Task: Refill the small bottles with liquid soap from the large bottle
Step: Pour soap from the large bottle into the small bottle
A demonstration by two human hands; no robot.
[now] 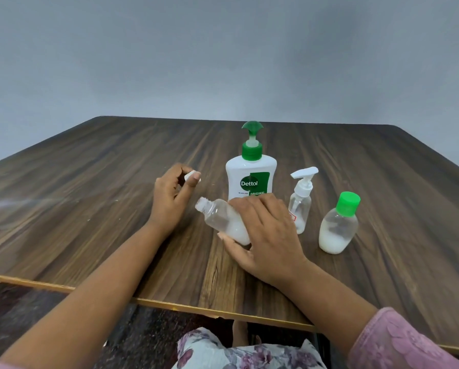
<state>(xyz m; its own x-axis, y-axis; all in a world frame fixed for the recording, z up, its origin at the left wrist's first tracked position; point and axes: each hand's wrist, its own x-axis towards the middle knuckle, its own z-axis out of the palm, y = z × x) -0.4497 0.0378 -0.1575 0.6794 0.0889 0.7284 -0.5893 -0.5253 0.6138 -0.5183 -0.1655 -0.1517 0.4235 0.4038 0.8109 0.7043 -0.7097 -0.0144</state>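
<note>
A large white Dettol pump bottle (251, 171) with a green pump stands mid-table. In front of it my right hand (268, 235) grips a small clear bottle (223, 219), tilted to the left, its neck uncapped and white soap pooled in its lower end. My left hand (169, 198) pinches a small white cap (192, 176) between thumb and fingers, left of the big bottle. Right of my right hand stand a small clear bottle with a white pump (301, 198) and a small bottle with a green cap (338, 225), partly filled with white soap.
The wooden table (90, 209) has its near edge (169, 306) close to my body and a grey wall behind it. My lap in floral cloth (223, 352) shows below the edge.
</note>
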